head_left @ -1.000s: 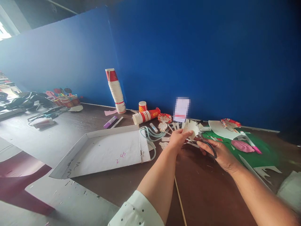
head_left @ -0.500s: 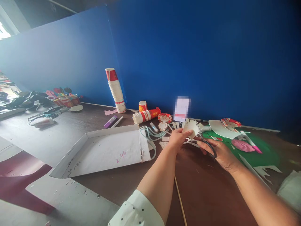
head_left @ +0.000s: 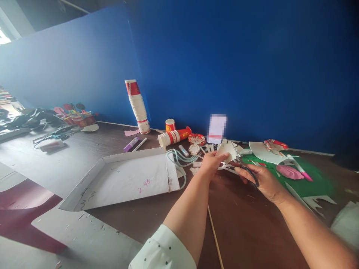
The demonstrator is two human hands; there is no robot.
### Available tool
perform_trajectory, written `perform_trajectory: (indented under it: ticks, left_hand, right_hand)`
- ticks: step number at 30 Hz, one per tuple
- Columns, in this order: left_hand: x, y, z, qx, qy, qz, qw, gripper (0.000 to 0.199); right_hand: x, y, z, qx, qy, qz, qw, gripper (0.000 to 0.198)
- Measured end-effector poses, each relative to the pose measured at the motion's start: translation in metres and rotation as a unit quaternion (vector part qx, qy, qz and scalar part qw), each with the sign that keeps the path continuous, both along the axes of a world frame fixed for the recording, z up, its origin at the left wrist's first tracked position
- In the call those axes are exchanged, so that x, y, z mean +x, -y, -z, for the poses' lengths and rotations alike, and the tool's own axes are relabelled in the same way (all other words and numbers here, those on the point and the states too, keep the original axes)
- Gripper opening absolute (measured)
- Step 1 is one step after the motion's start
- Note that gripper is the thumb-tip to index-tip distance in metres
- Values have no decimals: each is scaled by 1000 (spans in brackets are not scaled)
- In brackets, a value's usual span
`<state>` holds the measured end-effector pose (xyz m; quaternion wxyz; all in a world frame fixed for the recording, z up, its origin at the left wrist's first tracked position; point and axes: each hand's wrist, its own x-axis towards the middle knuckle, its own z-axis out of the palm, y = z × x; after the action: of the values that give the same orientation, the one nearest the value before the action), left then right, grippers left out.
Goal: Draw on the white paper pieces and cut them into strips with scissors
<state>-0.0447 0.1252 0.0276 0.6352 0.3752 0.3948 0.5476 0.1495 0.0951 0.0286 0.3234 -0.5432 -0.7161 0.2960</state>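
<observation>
Pinched in my left hand is a piece of white paper, its thumb lying on the near face. My right hand is wrapped round the dark handles of a pair of scissors, whose blades meet the right side of that paper. How far the blades are spread is hard to tell. Thin white paper strips lie behind and under my hands. Just left of them is a red and white paper cut-out on the tabletop.
A white box lid lies left of my arms. A tall stack of paper cups stands near the blue partition. A green sheet with a pink marker lies to the right. A thin wooden stick points toward me.
The paper in my left hand has tilted and shifted slightly against the scissors. Both hands stay in nearly the same place.
</observation>
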Motion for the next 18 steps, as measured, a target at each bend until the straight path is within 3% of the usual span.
perform_trajectory:
  ticks: [12,18]
  left_hand:
    - [-1,0,-1,18,-9,-26,999,32]
    - [-1,2,-3,13,40,3,999,36]
  right_hand:
    - [-1,5,-9,-53,-29,-26,998,53]
    - [-4,8,-14,-80,-22,-13,996,51]
